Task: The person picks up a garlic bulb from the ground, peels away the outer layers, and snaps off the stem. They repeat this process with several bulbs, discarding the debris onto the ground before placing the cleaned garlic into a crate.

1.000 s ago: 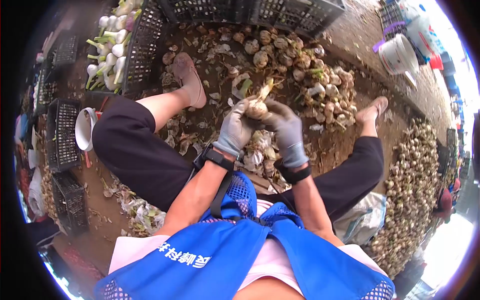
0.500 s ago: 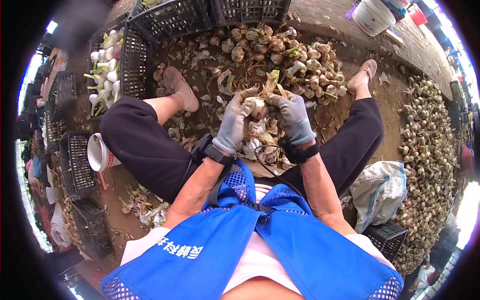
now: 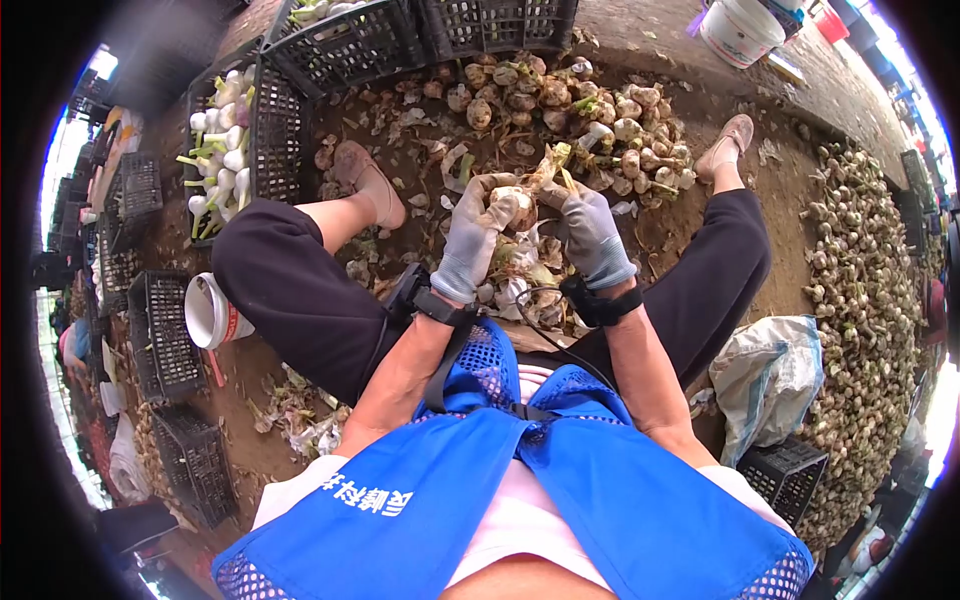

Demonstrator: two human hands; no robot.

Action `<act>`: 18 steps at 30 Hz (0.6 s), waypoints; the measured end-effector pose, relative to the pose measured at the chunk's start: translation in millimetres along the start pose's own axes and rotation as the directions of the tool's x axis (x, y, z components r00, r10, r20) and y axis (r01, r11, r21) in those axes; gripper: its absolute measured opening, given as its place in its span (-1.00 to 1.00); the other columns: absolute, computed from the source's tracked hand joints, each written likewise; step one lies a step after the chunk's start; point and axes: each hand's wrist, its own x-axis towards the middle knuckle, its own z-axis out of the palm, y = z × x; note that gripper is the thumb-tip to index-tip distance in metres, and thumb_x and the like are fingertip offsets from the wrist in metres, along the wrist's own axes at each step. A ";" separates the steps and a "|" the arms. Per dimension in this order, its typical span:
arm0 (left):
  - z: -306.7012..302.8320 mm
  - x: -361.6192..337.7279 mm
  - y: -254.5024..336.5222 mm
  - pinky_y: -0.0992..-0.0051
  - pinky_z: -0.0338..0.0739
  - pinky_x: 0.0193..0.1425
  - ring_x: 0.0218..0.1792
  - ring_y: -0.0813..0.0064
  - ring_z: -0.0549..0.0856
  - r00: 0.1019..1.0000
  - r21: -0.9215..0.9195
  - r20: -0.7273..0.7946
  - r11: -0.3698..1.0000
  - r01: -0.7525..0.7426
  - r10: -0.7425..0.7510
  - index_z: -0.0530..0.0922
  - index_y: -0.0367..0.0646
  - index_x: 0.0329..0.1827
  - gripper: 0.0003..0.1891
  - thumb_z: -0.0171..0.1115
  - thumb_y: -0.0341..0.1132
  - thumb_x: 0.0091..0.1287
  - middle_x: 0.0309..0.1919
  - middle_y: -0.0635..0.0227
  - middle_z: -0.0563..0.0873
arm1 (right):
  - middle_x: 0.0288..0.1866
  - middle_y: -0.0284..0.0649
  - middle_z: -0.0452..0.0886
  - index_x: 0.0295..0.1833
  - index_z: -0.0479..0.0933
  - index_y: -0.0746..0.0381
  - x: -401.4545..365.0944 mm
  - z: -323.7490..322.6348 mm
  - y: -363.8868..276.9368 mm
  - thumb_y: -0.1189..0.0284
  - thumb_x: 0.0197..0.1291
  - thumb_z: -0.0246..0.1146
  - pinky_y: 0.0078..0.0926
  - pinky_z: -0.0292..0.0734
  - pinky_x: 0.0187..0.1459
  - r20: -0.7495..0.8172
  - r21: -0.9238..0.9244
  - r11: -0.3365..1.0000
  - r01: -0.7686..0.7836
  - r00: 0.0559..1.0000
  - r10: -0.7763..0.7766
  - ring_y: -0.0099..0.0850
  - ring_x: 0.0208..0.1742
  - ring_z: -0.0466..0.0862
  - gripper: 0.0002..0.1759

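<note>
Blue apron (image 3: pixel 560 500) cloth with mesh edges lies nearest, over the seated person's chest and lap. Two bare forearms run out from it, each with a black wrist strap (image 3: pixel 434 303).

Just beyond, between the spread knees in black trousers (image 3: pixel 290 300), both hands wear grey gloves. The left hand (image 3: pixel 468 245) is curled around a garlic bulb (image 3: pixel 508 208), gripping it from the left and below. The right hand (image 3: pixel 592 235) closes on the same bulb from the other side, its fingertips pinched at the pale stalk and loose skin on top. The bulb is held in the air above a heap of peelings (image 3: pixel 520 280) on the dirt floor (image 3: pixel 700 90), between the person's feet.

Past the hands, a pile of dirty bulbs (image 3: pixel 590 110) lies on the floor, between the two shoes. To the left of it stands a black crate (image 3: pixel 272 130), and the crate beside that holds cleaned white garlic (image 3: pixel 222 140).

A white tub (image 3: pixel 208 312) lies beside the left thigh, with more black crates further left. On the right, a pale sack (image 3: pixel 765 385) sits by the right leg, and a long bank of garlic (image 3: pixel 860 320) runs along that edge. Farthest off, at the top right, stands a white bucket (image 3: pixel 740 30).
</note>
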 end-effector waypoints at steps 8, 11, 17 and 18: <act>-1.6 -0.2 10.8 0.66 0.42 -0.04 -0.18 0.70 0.50 0.996 0.094 0.074 0.995 0.035 -0.043 0.36 -0.28 0.07 -0.68 0.12 -0.38 0.30 -0.13 0.40 0.50 | -0.34 -0.31 0.59 -0.18 0.54 0.32 1.1 -3.5 9.7 0.43 0.16 0.17 -0.69 0.50 -0.49 0.138 -0.271 0.908 0.320 0.946 -0.293 -0.61 -0.41 0.57 -0.80; -4.6 0.0 6.1 0.63 0.41 0.03 -0.10 0.66 0.49 0.993 0.314 0.119 0.947 -0.062 0.026 0.36 -0.27 0.07 -0.66 0.17 -0.40 0.26 -0.11 0.37 0.50 | -0.40 -0.32 0.60 -0.23 0.54 0.29 1.8 1.4 4.6 0.42 0.11 0.21 -0.69 0.44 -0.52 0.012 -0.035 0.997 0.071 0.997 -0.071 -0.60 -0.47 0.57 -0.84; -6.3 3.2 5.5 0.53 0.39 0.08 -0.04 0.52 0.50 0.926 0.621 0.239 0.687 -0.377 0.292 0.38 -0.26 0.04 -0.64 0.22 -0.42 0.20 -0.06 0.28 0.51 | -0.39 -0.29 0.60 -0.25 0.54 0.30 8.7 2.0 10.1 0.43 0.09 0.22 -0.66 0.47 -0.49 -0.038 0.113 0.993 -0.042 0.998 0.047 -0.56 -0.47 0.58 -0.84; -4.9 3.6 6.8 0.51 0.38 0.09 -0.04 0.48 0.51 0.899 0.654 0.270 0.619 -0.434 0.346 0.39 -0.25 0.04 -0.64 0.23 -0.43 0.19 -0.05 0.24 0.51 | -0.39 -0.28 0.60 -0.25 0.53 0.31 8.8 2.3 10.3 0.44 0.09 0.22 -0.65 0.48 -0.48 -0.036 0.172 0.984 -0.048 0.998 0.055 -0.55 -0.47 0.58 -0.84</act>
